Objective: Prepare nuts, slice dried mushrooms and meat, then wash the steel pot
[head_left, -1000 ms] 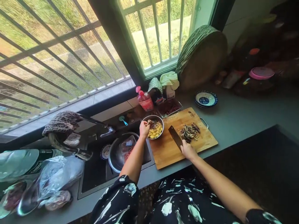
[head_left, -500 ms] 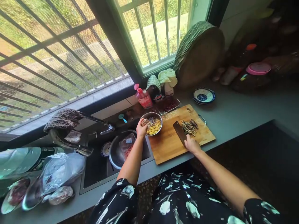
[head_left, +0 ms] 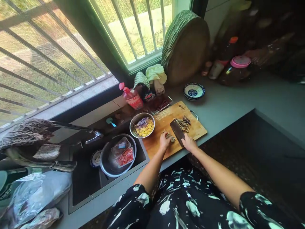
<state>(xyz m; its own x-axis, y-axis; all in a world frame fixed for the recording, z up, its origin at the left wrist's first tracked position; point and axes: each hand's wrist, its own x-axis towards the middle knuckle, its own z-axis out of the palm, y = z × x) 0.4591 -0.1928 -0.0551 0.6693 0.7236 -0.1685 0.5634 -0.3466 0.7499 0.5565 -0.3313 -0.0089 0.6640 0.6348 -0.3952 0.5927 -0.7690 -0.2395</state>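
I have the cleaver (head_left: 177,135) gripped by its handle in my right hand (head_left: 190,143), blade flat-side toward the camera and standing over the near part of the wooden cutting board (head_left: 195,128). My left hand (head_left: 165,141) is curled over a small clump of dark dried strips (head_left: 170,136) just left of the blade, fingertips pinning it to the board; the bigger heap of the same strips (head_left: 183,124) lies beyond the blade, toward the board's far corner. I read this as the chopping step, with a small portion under the knife. The next cut calls for my left fingertips tucked back from the edge and the blade brought straight down beside them. The steel bowl (head_left: 142,125) with yellow kernels and something purplish sits at the board's left end, touching or nearly touching it, beside the sink (head_left: 83,178).
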